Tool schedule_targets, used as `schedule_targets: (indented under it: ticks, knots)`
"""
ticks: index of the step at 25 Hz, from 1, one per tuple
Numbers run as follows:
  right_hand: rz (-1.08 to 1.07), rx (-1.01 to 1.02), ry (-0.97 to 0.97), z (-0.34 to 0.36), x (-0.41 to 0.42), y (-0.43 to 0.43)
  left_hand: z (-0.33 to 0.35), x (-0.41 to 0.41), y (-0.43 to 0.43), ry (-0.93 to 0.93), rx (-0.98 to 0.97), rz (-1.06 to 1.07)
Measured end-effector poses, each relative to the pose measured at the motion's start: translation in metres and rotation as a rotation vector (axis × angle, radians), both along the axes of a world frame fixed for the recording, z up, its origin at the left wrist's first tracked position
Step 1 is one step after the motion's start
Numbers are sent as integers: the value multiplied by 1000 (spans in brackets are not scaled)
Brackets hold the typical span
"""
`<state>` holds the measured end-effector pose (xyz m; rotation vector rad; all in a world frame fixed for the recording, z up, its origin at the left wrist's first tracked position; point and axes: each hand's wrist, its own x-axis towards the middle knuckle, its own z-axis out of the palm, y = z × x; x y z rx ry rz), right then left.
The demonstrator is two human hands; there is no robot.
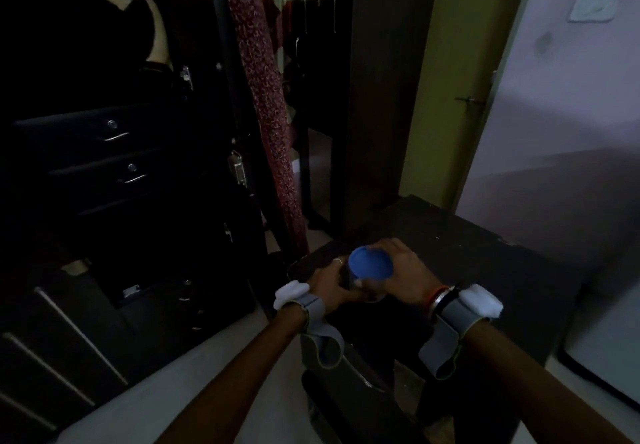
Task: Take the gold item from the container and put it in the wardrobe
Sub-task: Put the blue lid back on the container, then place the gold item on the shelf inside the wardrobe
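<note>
While it's pretty dim, both hands are clearly on one small container [369, 272] with a blue lid [370, 262] over the dark counter [485, 256].
Left hand [334, 282] wraps the body, right hand [398, 272] is closed round the lid; gold item can't be made out, wardrobe [138, 152] stands left.

Both forearms bare, no sleeves. Left wrist [304, 305]: grey fabric strap with a white, rounded plastic module on the outer side; loose strap tail hangs in a loop below. Right wrist [460, 308]: same grey strap and white module, tail also looped underneath. Right also has a thin metal bangle and a red-orange thread band just ahead of the strap. Left hand [329, 281] has a thin ring on one finger.
</note>
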<state>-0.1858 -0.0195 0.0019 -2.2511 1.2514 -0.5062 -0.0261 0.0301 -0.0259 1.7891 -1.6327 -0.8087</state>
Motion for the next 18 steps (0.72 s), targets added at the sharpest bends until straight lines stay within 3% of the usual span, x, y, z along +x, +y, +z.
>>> schedule_targets:
  ticks: [3,7,10,12,16,18]
  knots:
    - [-37,-83,113,8,1,-4,8,25,0,56,18,-2]
    - [-75,-191,-128,30,51,5,45,82,-6,494,-53,204]
    - [111,-113,-172,51,123,18,92,129,-2,794,-83,364]
    - [205,-123,-163,58,176,23,116,166,4,854,-151,464]
    - [230,-133,-352,73,279,31,150,244,20,935,-283,568]
    - [231,-120,-449,81,334,32,165,294,29,811,-315,620]
